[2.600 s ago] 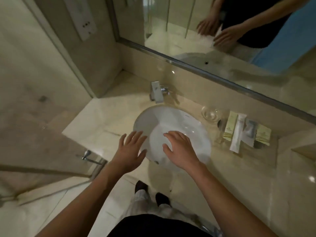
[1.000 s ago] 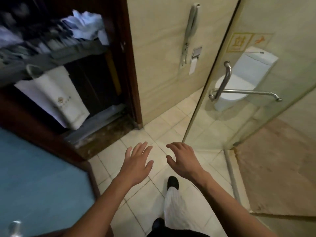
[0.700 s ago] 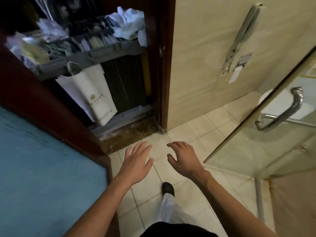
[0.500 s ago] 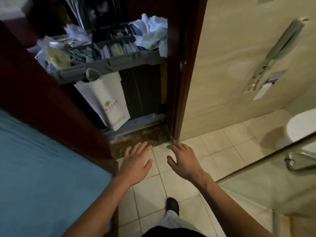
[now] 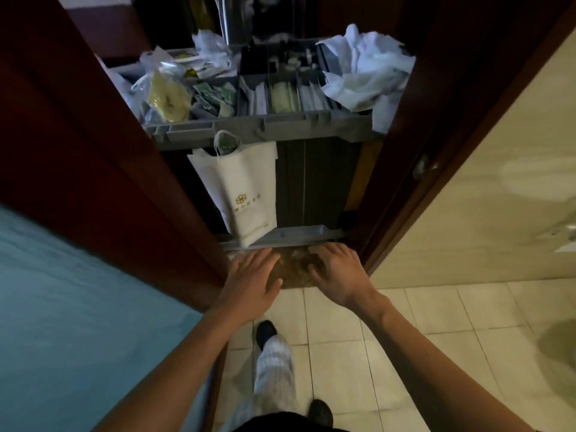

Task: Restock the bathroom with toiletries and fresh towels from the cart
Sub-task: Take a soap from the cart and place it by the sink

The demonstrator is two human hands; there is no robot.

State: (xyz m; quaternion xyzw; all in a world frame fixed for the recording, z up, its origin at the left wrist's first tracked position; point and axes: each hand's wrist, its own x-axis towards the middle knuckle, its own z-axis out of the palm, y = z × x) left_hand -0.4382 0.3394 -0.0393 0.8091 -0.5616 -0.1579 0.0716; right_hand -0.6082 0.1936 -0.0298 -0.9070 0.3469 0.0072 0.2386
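Two grips held out low, palms down, both empty: left grip (image 5: 252,275) with fingers straight and slightly spread, right grip (image 5: 336,272) with fingers loosely bent, neither touching anything. Close together but apart, hovering over the brown threshold (image 5: 293,272) of the doorway. Bare forearms behind them.

Directly beyond the fingertips: the cart (image 5: 265,127), grey, parked across the opening inside the dark red door frame (image 5: 414,135). Top tray split into compartments, with slim sachets (image 5: 283,96) standing in the middle slots and plastic-wrapped packets (image 5: 168,98) heaped at the left end. Crumpled white cloths (image 5: 364,73) piled on the right corner and hanging over the rim; fresh towels or not, impossible to tell. White bag (image 5: 246,188) with a gold emblem hung from the tray's front edge, its bottom reaching the cart's lower ledge.

Further out, a blue door panel (image 5: 78,291) on the left and a beige wall (image 5: 498,182) on the right. Pale tiled floor (image 5: 436,322) underfoot, one dark shoe (image 5: 265,333) set ahead, below the left grip.
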